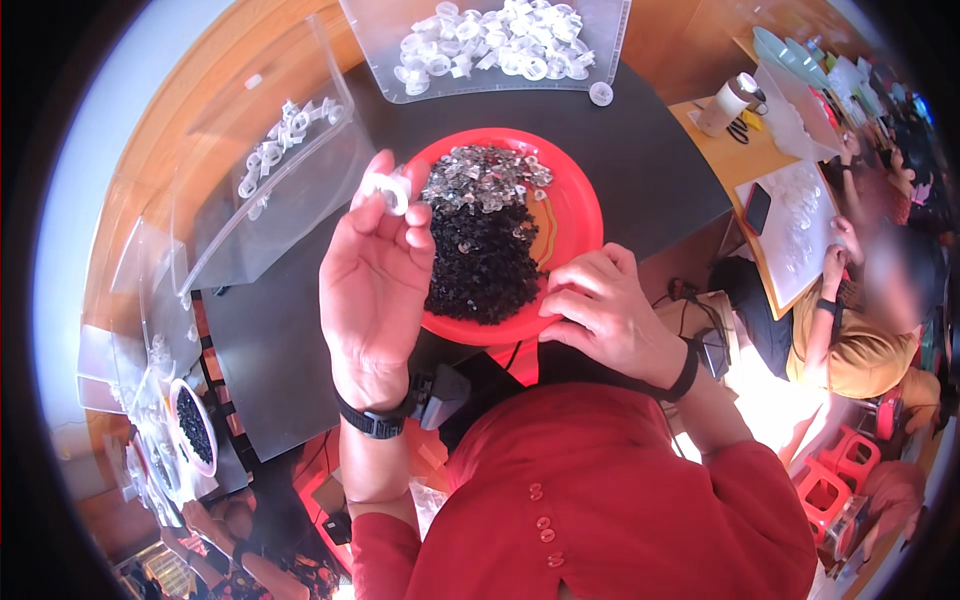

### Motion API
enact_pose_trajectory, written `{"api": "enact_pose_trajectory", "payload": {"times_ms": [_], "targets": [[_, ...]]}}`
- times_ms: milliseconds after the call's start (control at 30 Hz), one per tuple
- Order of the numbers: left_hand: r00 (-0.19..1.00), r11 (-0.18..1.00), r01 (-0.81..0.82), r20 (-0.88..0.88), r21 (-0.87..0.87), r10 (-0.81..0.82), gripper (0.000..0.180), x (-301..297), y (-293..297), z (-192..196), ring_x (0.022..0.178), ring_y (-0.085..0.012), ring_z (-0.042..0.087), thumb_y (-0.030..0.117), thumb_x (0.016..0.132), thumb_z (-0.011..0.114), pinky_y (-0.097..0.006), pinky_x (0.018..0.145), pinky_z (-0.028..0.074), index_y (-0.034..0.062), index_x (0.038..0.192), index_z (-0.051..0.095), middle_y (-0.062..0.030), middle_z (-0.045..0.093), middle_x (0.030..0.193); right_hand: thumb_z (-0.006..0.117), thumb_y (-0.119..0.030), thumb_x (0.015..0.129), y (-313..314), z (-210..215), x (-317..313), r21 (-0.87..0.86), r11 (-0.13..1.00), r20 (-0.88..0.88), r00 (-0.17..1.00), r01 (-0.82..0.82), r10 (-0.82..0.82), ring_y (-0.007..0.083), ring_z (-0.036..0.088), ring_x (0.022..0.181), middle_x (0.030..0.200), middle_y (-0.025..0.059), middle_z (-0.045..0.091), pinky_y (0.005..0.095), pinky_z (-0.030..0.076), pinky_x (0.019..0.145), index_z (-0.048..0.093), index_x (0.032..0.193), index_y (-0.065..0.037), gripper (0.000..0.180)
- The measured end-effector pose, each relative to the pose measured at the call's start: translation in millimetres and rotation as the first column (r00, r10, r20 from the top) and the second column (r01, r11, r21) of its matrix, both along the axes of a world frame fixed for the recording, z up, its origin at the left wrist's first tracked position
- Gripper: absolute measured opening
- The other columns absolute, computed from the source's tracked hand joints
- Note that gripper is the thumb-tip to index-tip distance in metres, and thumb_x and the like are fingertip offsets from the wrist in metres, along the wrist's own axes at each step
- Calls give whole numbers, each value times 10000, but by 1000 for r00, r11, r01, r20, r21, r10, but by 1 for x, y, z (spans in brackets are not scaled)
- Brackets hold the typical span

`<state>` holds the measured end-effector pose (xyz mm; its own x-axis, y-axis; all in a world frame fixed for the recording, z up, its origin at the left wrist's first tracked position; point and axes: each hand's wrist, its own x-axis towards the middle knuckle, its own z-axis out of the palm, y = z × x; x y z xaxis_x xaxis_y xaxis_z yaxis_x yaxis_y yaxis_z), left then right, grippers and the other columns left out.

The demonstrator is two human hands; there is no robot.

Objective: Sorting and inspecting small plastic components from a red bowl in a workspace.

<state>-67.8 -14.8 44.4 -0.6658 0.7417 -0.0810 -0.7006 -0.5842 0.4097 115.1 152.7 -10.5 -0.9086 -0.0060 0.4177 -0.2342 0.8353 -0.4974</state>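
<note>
- Hands over a red plate (583,215) on a dark tabletop (650,160); the plate carries a heap of small black parts (480,265) with clear, glinting parts (485,175) piled at its far side.
- Left hand (375,280) is raised, palm toward the camera, fingers curled in; thumb and fingertips pinch a small white plastic ring (392,190) just beside the plate's left rim.
- Right hand (605,310) rests knuckles up at the plate's near right edge, fingers folded under; whether it holds anything cannot be told.
- Each wrist wears a black band; sleeves are red.
- Clear plastic bag (480,45) of white rings lies at the table's far edge, with one loose ring (601,93) beside it.
- Second clear bag (290,160), holding fewer white rings, lies to the left of the plate.
- Another person in a yellow top (860,345) sits at a wooden table on the right, well apart.
</note>
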Motion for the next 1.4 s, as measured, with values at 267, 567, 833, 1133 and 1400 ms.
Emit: {"api": "enact_pose_trajectory", "payload": {"times_ms": [267,567,833,1133,1400], "targets": [[986,988,155,-60,-6,-155,408,-7,39,18,902,-223,599,71,962,483,-301,804,540,-30,1345,391,-221,545,1240,762,-121,738,18,8,-1,-67,979,-120,973,192,-199,216,574,877,920,19,595,393,379,837,645,840,-112,155],[959,973,232,-170,2,-228,338,-8,72,40,897,-214,597,106,954,507,-299,844,507,-66,1242,463,-203,581,1157,694,-135,781,45,16,-47,110,971,14,976,214,-217,233,577,821,789,58,586,385,379,780,684,840,-78,83],[966,974,228,-126,12,-225,313,-14,67,37,871,-198,549,162,964,526,-297,801,474,-32,1206,483,-153,557,1089,654,-120,747,43,15,-65,265,962,236,964,59,-124,212,586,817,747,48,598,382,325,796,657,708,-75,60],[983,982,168,-84,81,-161,262,-37,50,45,889,-213,543,154,960,532,-302,772,472,-13,1159,503,-156,547,1122,711,-190,706,15,9,-49,175,947,267,913,268,-308,256,608,734,706,58,608,403,398,666,640,685,-87,127],[974,985,156,-154,-74,-166,163,-23,59,48,780,-171,544,167,954,518,-271,691,441,26,1032,541,-132,579,1072,752,-149,727,-17,13,-37,-44,912,105,909,408,-402,220,598,667,723,55,614,350,400,631,628,708,-78,144]]}}
